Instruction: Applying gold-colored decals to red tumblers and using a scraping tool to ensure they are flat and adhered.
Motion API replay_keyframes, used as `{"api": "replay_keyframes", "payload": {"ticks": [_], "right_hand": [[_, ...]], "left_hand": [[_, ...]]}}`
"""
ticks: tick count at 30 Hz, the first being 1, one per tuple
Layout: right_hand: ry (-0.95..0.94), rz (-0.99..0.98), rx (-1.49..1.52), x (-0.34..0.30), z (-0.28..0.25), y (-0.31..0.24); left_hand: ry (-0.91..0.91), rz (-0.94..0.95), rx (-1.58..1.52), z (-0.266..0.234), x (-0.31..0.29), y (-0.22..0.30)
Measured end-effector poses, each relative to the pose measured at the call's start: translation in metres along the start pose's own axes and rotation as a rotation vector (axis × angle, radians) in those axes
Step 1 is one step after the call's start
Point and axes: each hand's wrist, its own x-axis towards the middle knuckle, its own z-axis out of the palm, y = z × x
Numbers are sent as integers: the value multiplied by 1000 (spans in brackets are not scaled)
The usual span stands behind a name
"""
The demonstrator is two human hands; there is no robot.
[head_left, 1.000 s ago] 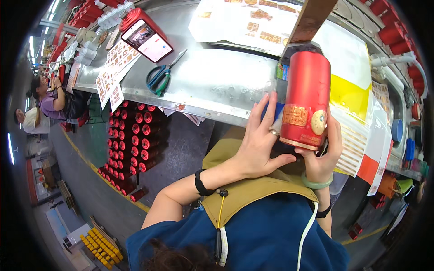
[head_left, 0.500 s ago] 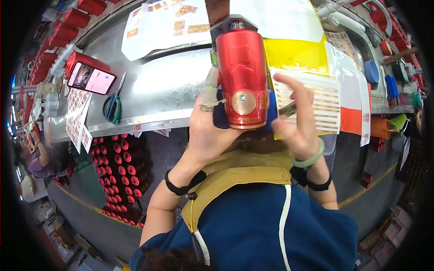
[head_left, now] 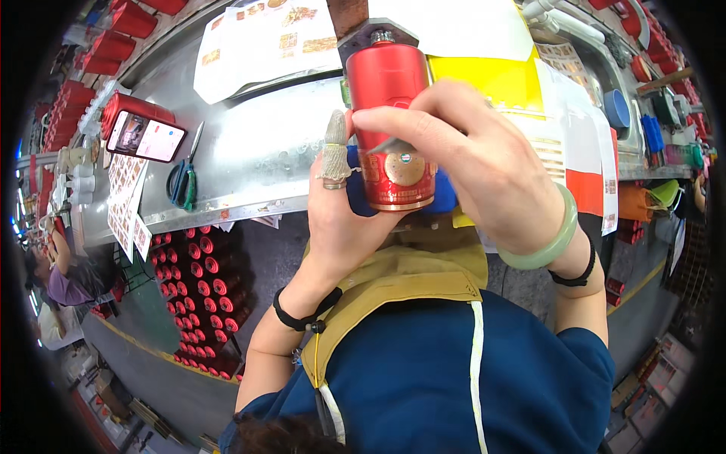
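Observation:
A glossy red bottle [head_left: 387, 79] lies with its narrow neck pointing away from me, a round gold label [head_left: 404, 169] near its base. My left hand [head_left: 340, 219] grips the base end from the left, with a cloth wrap [head_left: 336, 151] on one finger. Over the bottle's right side reaches my right hand [head_left: 491, 166], its fingers closed on a slim grey metal tool [head_left: 388, 145]. The tool's tip is at the bottle's surface by the gold label; I cannot tell whether it touches. Part of a blue support [head_left: 446, 193] shows under the bottle.
Sticker sheets [head_left: 265, 45] lie at the far left of the metal bench [head_left: 234, 136]. Scissors [head_left: 184, 178] and a phone [head_left: 146, 136] propped on a red bottle are to the left. A yellow sheet [head_left: 491, 83] and striped strips [head_left: 548, 151] lie right. Red bottles [head_left: 204, 287] stack below.
My right hand has swung left from beside the bottle to over it, bringing the metal tool to the label area. The bottle and my left hand have shifted slightly left.

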Motion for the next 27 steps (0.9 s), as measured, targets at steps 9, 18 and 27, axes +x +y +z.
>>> {"api": "replay_keyframes", "payload": {"ticks": [9, 18, 27], "right_hand": [[134, -31, -197, 9, -1, 15], [297, 341, 288, -18, 6, 24], [374, 553, 557, -43, 35, 26]], "left_hand": [[-45, 28, 46, -4, 2, 1], [-41, -286, -486, 1, 21, 17], [-77, -466, -602, 4, 33, 18]]}}
